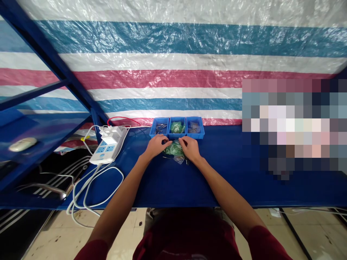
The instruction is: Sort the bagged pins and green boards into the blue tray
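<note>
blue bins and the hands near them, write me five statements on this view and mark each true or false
1. Three blue bins stand side by side. True.
2. The left hand and right hand are on opposite sides of the green pile. True.
3. The middle bin holds only shiny metal pieces. False: it shows green and pale items.
4. The white power strip lies right of the right hand. False: it lies to the left of the left hand.
5. The green pile is behind the bins. False: it is in front of them.

Blue table (173, 187) under bins (195, 136), packets (172, 150)
</note>
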Demonstrator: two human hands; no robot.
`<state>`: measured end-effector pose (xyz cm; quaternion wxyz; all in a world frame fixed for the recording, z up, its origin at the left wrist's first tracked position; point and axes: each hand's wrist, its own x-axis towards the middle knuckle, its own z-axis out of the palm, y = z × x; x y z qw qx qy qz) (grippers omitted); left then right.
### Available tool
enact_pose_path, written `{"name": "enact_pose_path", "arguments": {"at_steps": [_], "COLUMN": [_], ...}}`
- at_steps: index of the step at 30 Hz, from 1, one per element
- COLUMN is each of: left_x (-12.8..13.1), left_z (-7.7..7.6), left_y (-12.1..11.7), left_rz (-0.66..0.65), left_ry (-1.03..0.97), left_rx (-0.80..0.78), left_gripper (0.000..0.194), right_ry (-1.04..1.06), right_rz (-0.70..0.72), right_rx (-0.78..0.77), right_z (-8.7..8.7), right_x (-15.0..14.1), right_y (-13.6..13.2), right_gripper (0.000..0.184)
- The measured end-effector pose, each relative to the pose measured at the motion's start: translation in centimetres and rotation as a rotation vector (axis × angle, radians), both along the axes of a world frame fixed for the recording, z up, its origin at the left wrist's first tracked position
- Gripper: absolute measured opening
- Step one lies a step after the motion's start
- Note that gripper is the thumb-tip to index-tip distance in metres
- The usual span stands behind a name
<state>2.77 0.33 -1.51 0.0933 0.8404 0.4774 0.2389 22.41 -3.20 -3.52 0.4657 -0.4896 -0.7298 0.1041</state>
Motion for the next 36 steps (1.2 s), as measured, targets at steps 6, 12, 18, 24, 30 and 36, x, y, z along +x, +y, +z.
{"name": "enact_pose_path", "arguments": {"at_steps": [6, 12, 18, 24, 30, 36], "left_x": [0.2, 0.3, -0.2, 0.6, 1.9, 2.5], "left_z": [0.0, 0.3, 0.9, 1.6, 0.9, 0.5], "left_y": [-0.1, -0.2, -0.3, -1.5, -2.3, -2.3], "left_rz": [0.007, -0.023, -0.002, 0.11, 0.146, 0.115], "left_ry": [-0.031, -0.205, -0.441, -0.547, -0.682, -0.815], "left_rx": [-0.036, -0.106, -0.172, -0.008, 0.057, 0.024], "left_gripper": [0.021, 0.02, 0.021, 0.02, 0.022, 0.023], "right_ry": [-0.029, -0.042, -0.032, 0.016, 0.04, 0.106], "right_rz": [-0.028, -0.036, -0.038, -0.004, 0.091, 0.15], "right_rx": [-0.025, -0.055, -0.065, -0.072, -0.068, 0.009], "right_z": [-0.2, -0.2, 0.1, 0.2, -0.1, 0.3], "right_x": [-0.1, -0.1, -0.1, -0.3, -0.6, -0.5], "right_y": [0.1, 0.1, -0.2, -0.2, -0.2, -0.5], "right_gripper": [0.033, 0.031, 0.031, 0.029, 0.03, 0.031]}}
